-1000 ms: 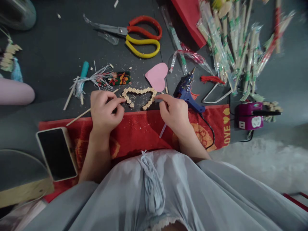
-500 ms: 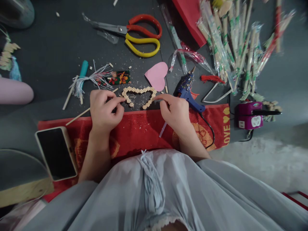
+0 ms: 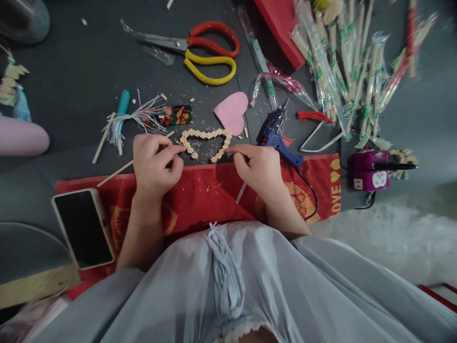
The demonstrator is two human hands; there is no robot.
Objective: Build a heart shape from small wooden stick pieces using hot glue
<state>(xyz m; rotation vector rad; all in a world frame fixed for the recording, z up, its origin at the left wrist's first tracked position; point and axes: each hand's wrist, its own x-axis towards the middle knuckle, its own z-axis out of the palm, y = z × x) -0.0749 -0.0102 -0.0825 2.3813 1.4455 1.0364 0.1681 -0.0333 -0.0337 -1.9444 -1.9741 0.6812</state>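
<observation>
A heart outline [image 3: 204,135] of small pale beads or cut stick pieces lies on the dark table, with a gap at its lower point. My left hand [image 3: 155,162] is at its left side, index fingertip against the outline and the thumb apart from it. On the opposite side my right hand [image 3: 259,166] reaches its index fingertip to the right edge, its other fingers curled under. Neither hand holds anything visible. Just above the outline lies a pink paper heart [image 3: 232,112]. Beside my right hand rests a blue glue gun [image 3: 276,136]; a clear glue stick [image 3: 241,193] lies below that hand.
Scissors [image 3: 183,45] with red and yellow handles lie farther back. Several wrapped sticks [image 3: 342,62] fill the back right, near a purple device [image 3: 370,170]. A red towel [image 3: 207,190] lines the front edge, with a phone [image 3: 84,228] at left. White threads [image 3: 141,116] lie left.
My right index finger has moved slightly left, onto the right edge of the heart outline. My left hand stays in place.
</observation>
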